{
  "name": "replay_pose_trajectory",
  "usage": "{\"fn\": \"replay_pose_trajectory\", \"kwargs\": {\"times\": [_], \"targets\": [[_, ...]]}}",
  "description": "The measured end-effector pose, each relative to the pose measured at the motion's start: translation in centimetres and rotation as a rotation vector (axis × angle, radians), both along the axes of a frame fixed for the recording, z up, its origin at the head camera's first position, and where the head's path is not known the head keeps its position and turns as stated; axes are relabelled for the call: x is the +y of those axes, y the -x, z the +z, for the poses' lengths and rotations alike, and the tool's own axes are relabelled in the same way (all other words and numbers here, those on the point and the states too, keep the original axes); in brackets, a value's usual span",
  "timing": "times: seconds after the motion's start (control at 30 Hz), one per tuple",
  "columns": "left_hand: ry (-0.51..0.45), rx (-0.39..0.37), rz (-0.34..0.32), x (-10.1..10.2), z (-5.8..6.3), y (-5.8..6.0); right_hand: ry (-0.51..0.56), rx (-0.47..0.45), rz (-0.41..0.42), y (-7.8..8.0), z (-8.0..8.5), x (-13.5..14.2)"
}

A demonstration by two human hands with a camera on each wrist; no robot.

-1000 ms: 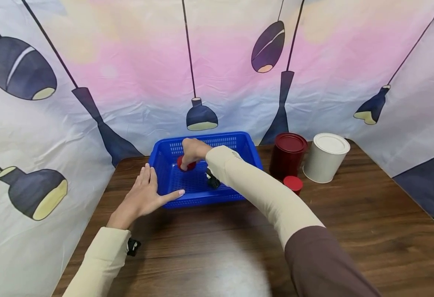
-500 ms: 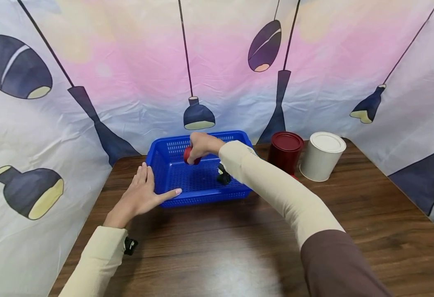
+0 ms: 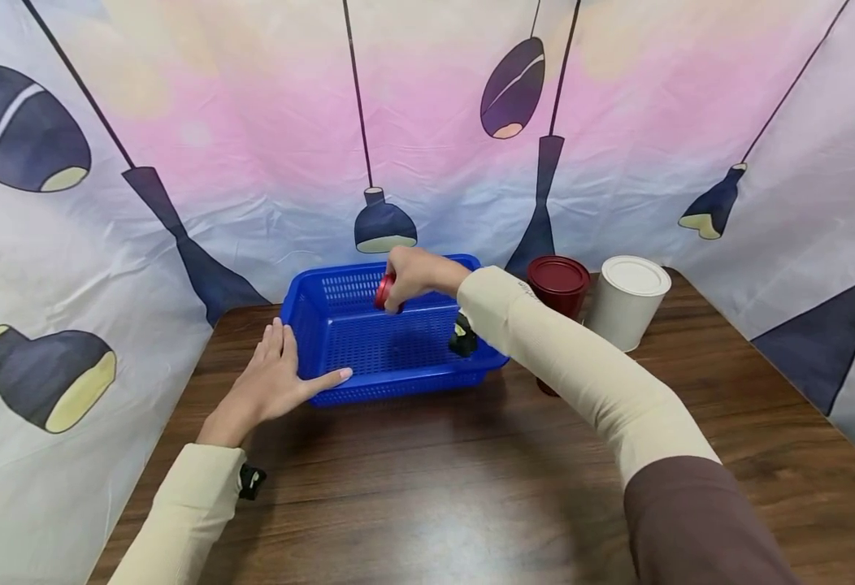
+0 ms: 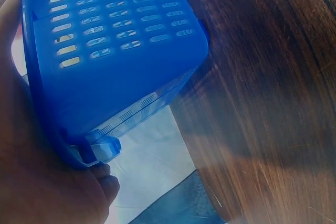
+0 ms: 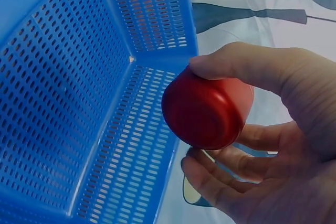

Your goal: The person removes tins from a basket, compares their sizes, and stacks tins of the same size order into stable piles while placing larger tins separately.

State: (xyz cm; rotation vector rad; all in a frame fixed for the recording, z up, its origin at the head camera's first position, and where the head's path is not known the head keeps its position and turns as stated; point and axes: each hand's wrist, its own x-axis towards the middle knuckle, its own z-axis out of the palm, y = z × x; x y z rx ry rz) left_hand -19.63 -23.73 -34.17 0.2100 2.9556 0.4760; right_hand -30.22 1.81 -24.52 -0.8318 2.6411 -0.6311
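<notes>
My right hand (image 3: 418,272) grips a small red canister (image 3: 384,291) above the back of a blue plastic basket (image 3: 398,375). In the right wrist view the thumb lies along one side of the red canister (image 5: 202,111) and the fingers curl under the other. Its smooth, rounded end faces the camera, close to the basket's perforated wall (image 5: 136,145). My left hand (image 3: 270,386) rests with straight fingers at the basket's left side, thumb over the front rim. From the left wrist, the hand (image 4: 47,182) shows against the basket's outer wall (image 4: 115,87).
Behind my right sleeve stand a dark red tin (image 3: 559,276) and a white tin (image 3: 628,301), both lidded. Part of a smaller red container (image 3: 547,387) peeks out under the forearm. The wooden table (image 3: 427,487) meets a printed cloth backdrop (image 3: 274,122).
My right hand has lifted the red canister from the basket's floor, up and to the right. Its sleeve now covers most of the small container near the tins. The left hand keeps its place on the basket.
</notes>
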Motion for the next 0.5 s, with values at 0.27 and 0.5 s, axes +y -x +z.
{"fn": "replay_pose_trajectory", "kwargs": {"times": [0.27, 0.5], "targets": [[0.007, -0.006, 0.007, -0.1, -0.1, 0.0, 0.014, -0.002, -0.014, -1.0, 0.6, 1.9], [0.010, 0.006, 0.003, -0.1, -0.1, 0.1, 0.071, -0.018, -0.058, -1.1, 0.9, 4.0]]}}
